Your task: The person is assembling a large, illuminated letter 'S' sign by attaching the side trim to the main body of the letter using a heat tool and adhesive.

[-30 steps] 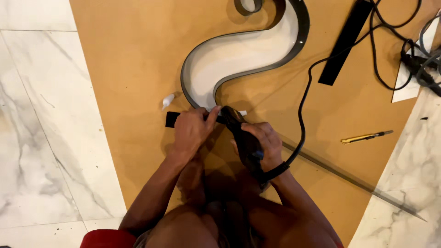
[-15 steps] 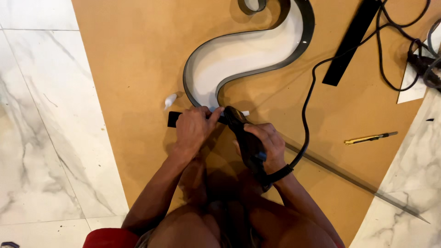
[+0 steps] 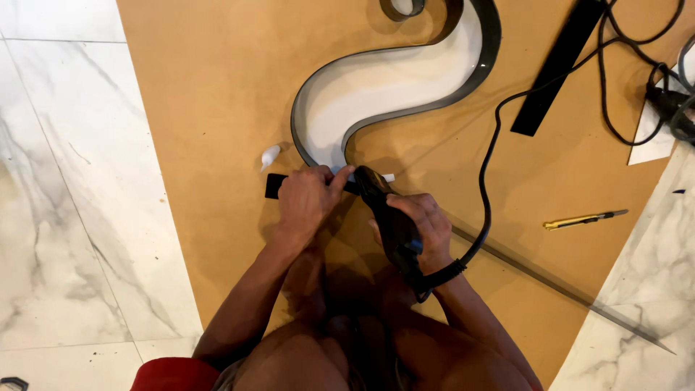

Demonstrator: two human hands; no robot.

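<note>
Right hand point(image 3: 427, 228) grip clenched round black corded tool point(image 3: 387, 217), nose at open end of curved metal band point(image 3: 329, 156), left hand point(image 3: 308, 203) fingers pressing black strip point(image 3: 275, 186) flat on brown board point(image 3: 203, 108), glue tube point(image 3: 269, 156) just beside.

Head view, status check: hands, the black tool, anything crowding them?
Left hand pressing the black strip flat on the brown board. Right hand gripping the black corded tool, nose at the strip. Small white tube close by, clear of both hands.
</note>
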